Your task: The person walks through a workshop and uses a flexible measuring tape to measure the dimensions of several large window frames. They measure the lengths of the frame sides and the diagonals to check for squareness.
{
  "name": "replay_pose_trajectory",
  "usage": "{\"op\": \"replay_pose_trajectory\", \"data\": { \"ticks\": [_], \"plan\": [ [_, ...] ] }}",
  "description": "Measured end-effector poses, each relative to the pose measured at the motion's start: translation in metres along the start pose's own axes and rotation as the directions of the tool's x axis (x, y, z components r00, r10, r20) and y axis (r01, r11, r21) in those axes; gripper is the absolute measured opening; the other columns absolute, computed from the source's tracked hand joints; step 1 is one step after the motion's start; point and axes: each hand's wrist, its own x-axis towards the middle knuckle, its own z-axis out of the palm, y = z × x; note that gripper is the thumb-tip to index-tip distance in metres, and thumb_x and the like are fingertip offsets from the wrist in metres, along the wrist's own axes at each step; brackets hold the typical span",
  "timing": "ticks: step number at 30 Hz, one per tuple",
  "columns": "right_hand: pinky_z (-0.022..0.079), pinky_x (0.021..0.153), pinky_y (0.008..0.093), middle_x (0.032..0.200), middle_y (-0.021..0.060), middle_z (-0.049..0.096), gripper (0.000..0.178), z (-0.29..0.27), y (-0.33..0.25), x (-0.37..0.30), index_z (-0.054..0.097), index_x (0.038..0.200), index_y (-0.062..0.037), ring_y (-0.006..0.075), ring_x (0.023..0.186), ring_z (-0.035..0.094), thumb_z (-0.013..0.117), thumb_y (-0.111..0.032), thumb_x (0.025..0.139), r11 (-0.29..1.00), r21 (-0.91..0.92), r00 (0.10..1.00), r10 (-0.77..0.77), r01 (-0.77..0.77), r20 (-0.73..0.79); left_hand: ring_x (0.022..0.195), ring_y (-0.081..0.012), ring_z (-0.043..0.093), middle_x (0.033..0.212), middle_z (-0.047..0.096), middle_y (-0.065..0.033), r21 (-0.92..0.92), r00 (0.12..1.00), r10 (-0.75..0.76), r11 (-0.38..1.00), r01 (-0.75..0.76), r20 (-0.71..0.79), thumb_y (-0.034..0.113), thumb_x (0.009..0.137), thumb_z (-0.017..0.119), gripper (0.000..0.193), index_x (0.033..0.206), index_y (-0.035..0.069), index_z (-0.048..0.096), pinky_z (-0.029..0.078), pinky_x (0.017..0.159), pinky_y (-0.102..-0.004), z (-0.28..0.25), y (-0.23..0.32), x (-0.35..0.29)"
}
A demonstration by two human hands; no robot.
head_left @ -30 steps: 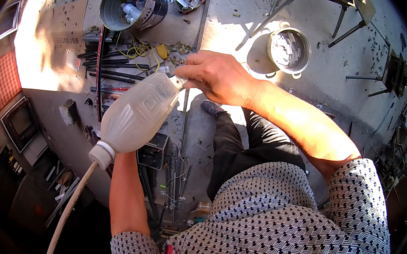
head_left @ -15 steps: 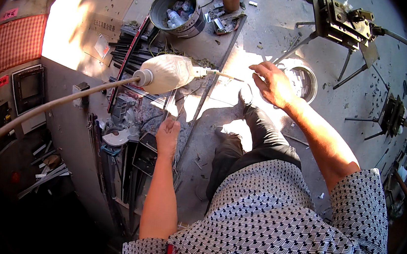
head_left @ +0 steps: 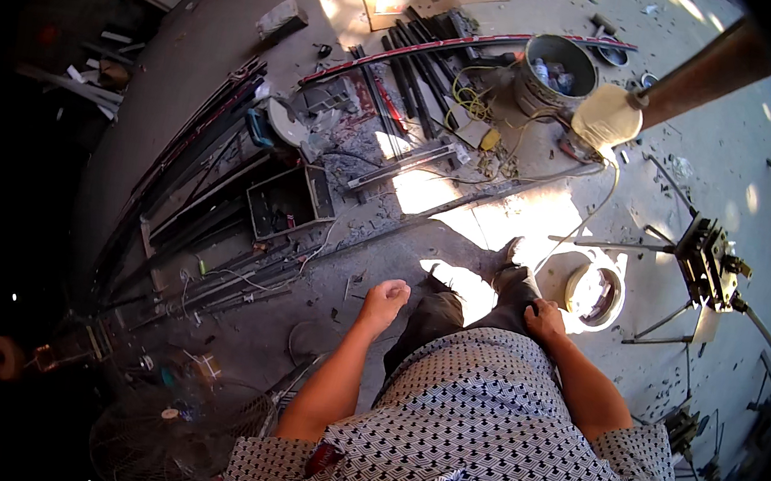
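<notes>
My left hand (head_left: 386, 302) hangs beside my left thigh, its fingers curled in a loose fist with nothing seen in them. By my right thigh my right hand (head_left: 544, 320) hangs low, touching or almost touching the dark trousers (head_left: 519, 290); its fingers are slightly bent and apart, and it appears to hold nothing. A pale bottle-shaped thing (head_left: 606, 123) hangs ahead and to the right, with a thin cord (head_left: 611, 191) trailing down from it toward the floor near my feet. Right of my right hand stands a round pail (head_left: 594, 292) in bright sun.
A metal bucket (head_left: 558, 78) holding plastic bottles stands ahead. Dark metal bars (head_left: 410, 74), a black open box (head_left: 291, 202) and a long rail (head_left: 465, 202) lie on the left. Machines on splayed legs (head_left: 710, 261) stand right. A caged fan (head_left: 182, 435) is near left.
My view has swung left. My right hand has dropped from its outstretched place near the cord to my thigh, and my left hand has drawn back toward my body.
</notes>
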Motion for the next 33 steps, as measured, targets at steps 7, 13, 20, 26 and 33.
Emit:
{"op": "replay_pose_trajectory", "data": {
  "ticks": [7, 13, 20, 26, 33],
  "plan": [
    [0.053, 0.083, 0.0361, 0.097, 0.0175, 0.072, 0.037, 0.014, -0.059, 0.066, 0.067, 0.112, 0.0033, 0.0258, 0.09, 0.068, 0.059, -0.025, 0.09, 0.924, 0.143, 0.894, -0.38, 0.354, 0.238, 0.091, -0.0273, 0.07, 0.095, 0.073, -0.0142, -0.071, 0.884, -0.061, 0.997, 0.032, -0.463, 0.036, 0.087, 0.069, 0.039, 0.101, 0.0, 0.069, 0.054, 0.081, -0.0366, -0.075, -0.13, -0.039],
    [0.05, 0.064, 0.0298, 0.08, 0.0091, 0.069, 0.03, 0.026, -0.11, 0.126, 0.069, 0.108, 0.0011, 0.0153, 0.068, 0.063, 0.056, -0.022, 0.094, 0.882, 0.048, 0.813, -0.451, 0.468, 0.368, 0.071, -0.0127, 0.064, 0.08, 0.068, -0.0036, -0.589, 0.756, -0.349, 0.806, -0.06, -0.554, 0.025, 0.095, 0.065, 0.022, 0.092, 0.003, 0.066, 0.052, 0.066, -0.0306, -0.015, -0.24, -0.12],
    [0.052, 0.053, 0.0312, 0.074, 0.0081, 0.068, 0.032, 0.041, -0.189, 0.127, 0.07, 0.106, -0.0025, 0.0156, 0.061, 0.063, 0.059, -0.026, 0.088, 0.833, -0.066, 0.736, -0.444, 0.549, 0.511, 0.079, -0.0122, 0.065, 0.087, 0.07, -0.0045, -0.787, 0.687, -0.581, 0.616, 0.021, -0.437, 0.034, 0.093, 0.067, 0.032, 0.098, 0.002, 0.068, 0.051, 0.071, -0.0289, 0.083, -0.239, -0.203],
    [0.055, 0.057, 0.032, 0.082, 0.0081, 0.068, 0.027, 0.061, -0.233, 0.108, 0.067, 0.109, -0.0019, 0.0176, 0.067, 0.067, 0.057, -0.022, 0.094, 0.819, -0.141, 0.729, -0.399, 0.556, 0.557, 0.086, -0.0178, 0.068, 0.092, 0.073, -0.0104, -0.804, 0.626, -0.63, 0.595, 0.008, -0.46, 0.035, 0.089, 0.069, 0.038, 0.099, -0.002, 0.071, 0.053, 0.078, -0.0328, 0.097, -0.26, -0.235],
    [0.049, 0.052, 0.0283, 0.074, 0.0034, 0.066, 0.015, 0.13, -0.243, 0.043, 0.07, 0.091, -0.0075, 0.0151, 0.061, 0.065, 0.059, -0.017, 0.087, 0.885, 0.033, 0.792, -0.433, 0.465, 0.43, 0.083, -0.0172, 0.068, 0.088, 0.073, -0.0081, -0.704, 0.641, -0.505, 0.706, -0.079, -0.578, 0.038, 0.091, 0.068, 0.037, 0.098, 0.001, 0.071, 0.053, 0.078, -0.0334, 0.066, -0.341, -0.243]
  ]
}}
